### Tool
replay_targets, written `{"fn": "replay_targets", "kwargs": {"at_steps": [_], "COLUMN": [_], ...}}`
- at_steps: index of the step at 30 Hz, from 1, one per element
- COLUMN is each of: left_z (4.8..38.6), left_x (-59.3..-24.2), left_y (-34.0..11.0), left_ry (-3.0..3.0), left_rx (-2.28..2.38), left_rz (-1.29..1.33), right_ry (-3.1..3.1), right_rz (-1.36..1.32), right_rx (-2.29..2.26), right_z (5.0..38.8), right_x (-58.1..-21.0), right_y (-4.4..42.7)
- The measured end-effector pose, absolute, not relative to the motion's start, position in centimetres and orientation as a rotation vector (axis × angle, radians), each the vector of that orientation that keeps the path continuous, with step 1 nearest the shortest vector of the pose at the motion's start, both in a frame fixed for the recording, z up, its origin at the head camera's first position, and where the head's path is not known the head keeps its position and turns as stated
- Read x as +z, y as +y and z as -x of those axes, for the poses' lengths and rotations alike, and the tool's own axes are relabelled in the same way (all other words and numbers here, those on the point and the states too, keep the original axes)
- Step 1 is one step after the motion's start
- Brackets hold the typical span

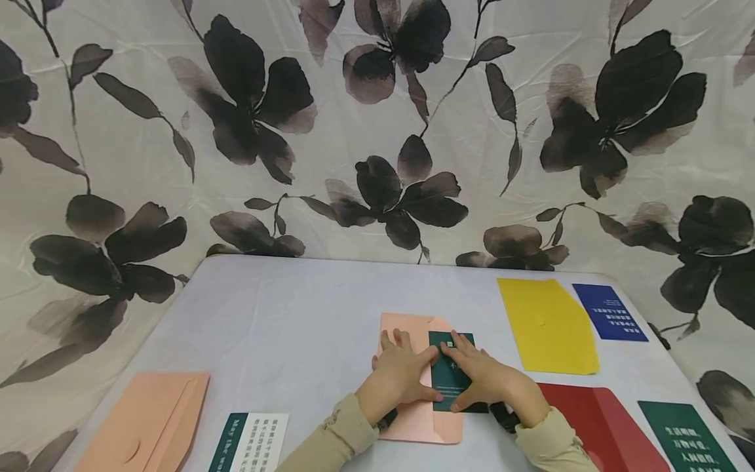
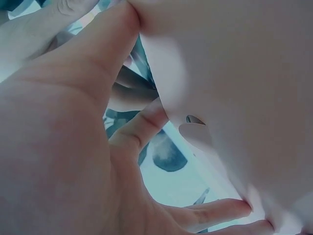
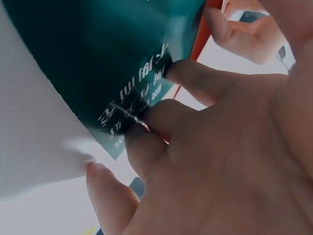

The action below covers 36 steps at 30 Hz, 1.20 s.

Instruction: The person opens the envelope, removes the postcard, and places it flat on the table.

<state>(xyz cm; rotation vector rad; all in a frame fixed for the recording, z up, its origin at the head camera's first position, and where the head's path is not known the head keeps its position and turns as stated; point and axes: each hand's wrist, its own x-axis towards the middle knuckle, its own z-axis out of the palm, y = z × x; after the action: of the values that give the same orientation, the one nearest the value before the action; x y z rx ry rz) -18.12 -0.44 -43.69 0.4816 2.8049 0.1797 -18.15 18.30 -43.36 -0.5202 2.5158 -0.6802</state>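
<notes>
A pink envelope (image 1: 413, 426) lies on the table with a dark green card (image 1: 449, 377) overlapping its right part and reaching past its right edge. My left hand (image 1: 396, 377) rests on the envelope, fingers spread, its thumb extended to the card's left edge. Across the card's right part lies my right hand (image 1: 489, 379), fingers spread and thumb near the card's lower end. In the right wrist view, several fingertips touch the printed face of the green card (image 3: 98, 63), while another fingertip meets the white tabletop. A small curved cut-out shows in the pink envelope (image 2: 254, 88) in the left wrist view.
On the right lie a yellow envelope (image 1: 545, 328), a blue card (image 1: 610, 313), a red envelope (image 1: 601, 419) and another green card (image 1: 687, 436). A second pink envelope (image 1: 141, 419) and a green-and-white card (image 1: 250, 442) lie at left. Floral fabric (image 1: 389, 131) hangs behind the white table (image 1: 283, 328).
</notes>
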Motion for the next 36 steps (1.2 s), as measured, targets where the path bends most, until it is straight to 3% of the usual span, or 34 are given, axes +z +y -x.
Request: {"fn": "replay_targets", "kwargs": {"at_steps": [18,26,36], "left_z": [18.0,17.8,17.8], "left_x": [-43.7,-43.4,-43.8], "left_y": [-0.4,-0.3,-0.3], "left_ry": [2.828,2.827,2.861], "left_rx": [0.183,0.2,0.174], "left_rz": [-0.474,-0.464,-0.494], "right_ry": [2.61,2.847,2.813], "right_rz": [0.488,0.275,0.269], "right_rx": [-0.772,-0.78,-0.889], "right_z": [19.1,20.3,21.0], "right_x": [-42.7,-44.3,-45.3], "right_y": [19.7,20.5,21.6]}}
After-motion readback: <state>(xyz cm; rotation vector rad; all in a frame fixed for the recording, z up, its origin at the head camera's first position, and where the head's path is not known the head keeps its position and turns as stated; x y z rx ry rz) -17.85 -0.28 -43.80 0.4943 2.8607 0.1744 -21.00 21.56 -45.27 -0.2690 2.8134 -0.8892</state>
